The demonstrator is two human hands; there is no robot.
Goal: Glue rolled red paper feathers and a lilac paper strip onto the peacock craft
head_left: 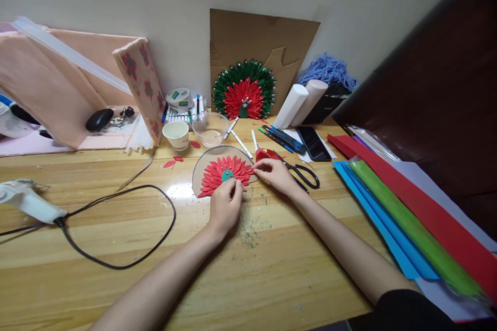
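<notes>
A half-round piece of cardboard [201, 166] with a dark outline lies on the table. Red paper petals [215, 171] fan across it around a small green centre piece [228, 175] with tiny pale dots. My left hand [225, 208] is closed at the cardboard's lower edge, thumb against the curled fingers; whatever it may hold is hidden. At the right end of the fan, my right hand [276, 175] pinches the tip of a red petal. Just behind that hand lie scissors [306, 176] with black handles and a scrap of red paper [265, 154].
A finished green and red fan [248, 90] leans on a cardboard sheet [264, 31]. Nearby stand a paper cup [176, 135], a clear bowl [210, 130], pens [281, 138] and a phone [313, 144]. A glue gun [33, 201] with a looping cable is left; coloured sheets [411, 201] lie right.
</notes>
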